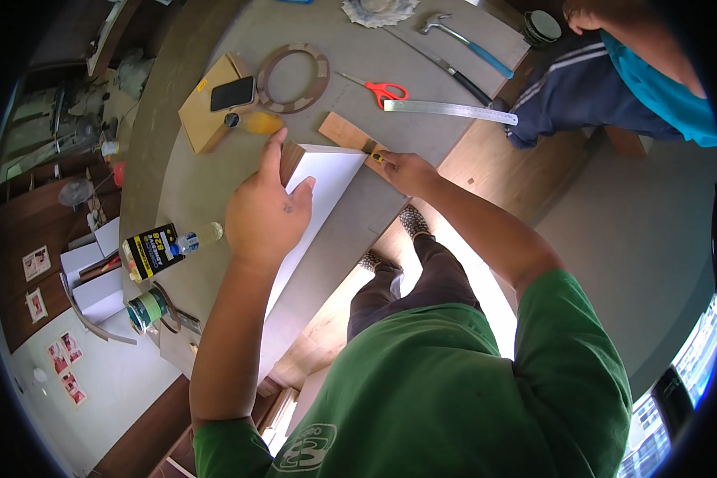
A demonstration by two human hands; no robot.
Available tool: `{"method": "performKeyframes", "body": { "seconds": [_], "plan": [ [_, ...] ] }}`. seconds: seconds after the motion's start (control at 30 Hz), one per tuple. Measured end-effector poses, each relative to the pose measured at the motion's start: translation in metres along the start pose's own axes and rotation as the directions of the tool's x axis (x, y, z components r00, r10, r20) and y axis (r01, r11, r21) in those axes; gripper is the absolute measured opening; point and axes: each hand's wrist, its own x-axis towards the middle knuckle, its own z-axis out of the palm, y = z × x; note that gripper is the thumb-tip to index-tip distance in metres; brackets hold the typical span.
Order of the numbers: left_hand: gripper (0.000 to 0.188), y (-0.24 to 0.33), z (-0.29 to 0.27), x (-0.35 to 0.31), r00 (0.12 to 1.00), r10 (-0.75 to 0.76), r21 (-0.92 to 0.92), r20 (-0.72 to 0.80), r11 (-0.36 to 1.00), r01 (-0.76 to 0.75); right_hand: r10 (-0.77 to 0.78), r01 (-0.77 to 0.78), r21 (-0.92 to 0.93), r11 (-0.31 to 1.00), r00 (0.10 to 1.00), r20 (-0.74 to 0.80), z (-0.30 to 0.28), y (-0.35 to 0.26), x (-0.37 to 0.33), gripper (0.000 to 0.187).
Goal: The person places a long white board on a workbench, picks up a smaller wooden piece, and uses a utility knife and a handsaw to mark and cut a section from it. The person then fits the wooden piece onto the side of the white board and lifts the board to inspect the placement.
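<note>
White-faced board (328,177) is clamped in the grip of the left hand (269,209); the right hand (406,171) grips a small yellow tool (377,158) near the board's corner.

Wearing a green short-sleeved T-shirt (454,382) with a white rounded print (309,446) on its left side, dark trousers (448,275), dark pale-speckled footwear (413,221) (can't tell shoes or socks), forearms (235,338) bare, small dark mark (287,209) on back of left hand (267,213).
</note>
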Motion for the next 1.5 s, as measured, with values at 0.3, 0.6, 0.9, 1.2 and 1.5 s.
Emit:
{"method": "performKeyframes", "body": {
  "seconds": [0.3, 0.6, 0.9, 1.2, 1.5],
  "plan": [
    [0.068, -0.004, -0.001, -0.003, 1.0, -0.027, -0.005, 0.012, 1.0, 0.027, -0.053, 0.043, -0.122, 0.992, 0.996, -0.075, 0.021, 0.033, -0.021, 0.041],
    [0.072, -0.007, 0.004, -0.004, 1.0, 0.027, 0.014, -0.01, 1.0, -0.027, 0.068, -0.068, 0.02, 0.998, 0.998, 0.005, -0.008, 0.007, -0.03, 0.042],
    [0.069, -0.006, 0.007, -0.004, 0.997, 0.074, 0.007, -0.037, 0.997, -0.074, -0.009, 0.006, -0.076, 0.997, 0.999, -0.031, 0.013, 0.009, -0.004, 0.043],
    [0.067, -0.007, 0.006, -0.006, 0.998, 0.065, -0.012, -0.02, 0.998, -0.065, 0.013, -0.015, -0.087, 0.996, 1.0, -0.024, 0.004, 0.023, -0.031, 0.043],
    [0.068, -0.003, 0.005, -0.004, 0.997, 0.073, 0.014, -0.037, 0.997, -0.072, -0.015, 0.015, 0.006, 1.0, 0.999, -0.044, 0.006, 0.016, -0.017, 0.042]
  ]
}}
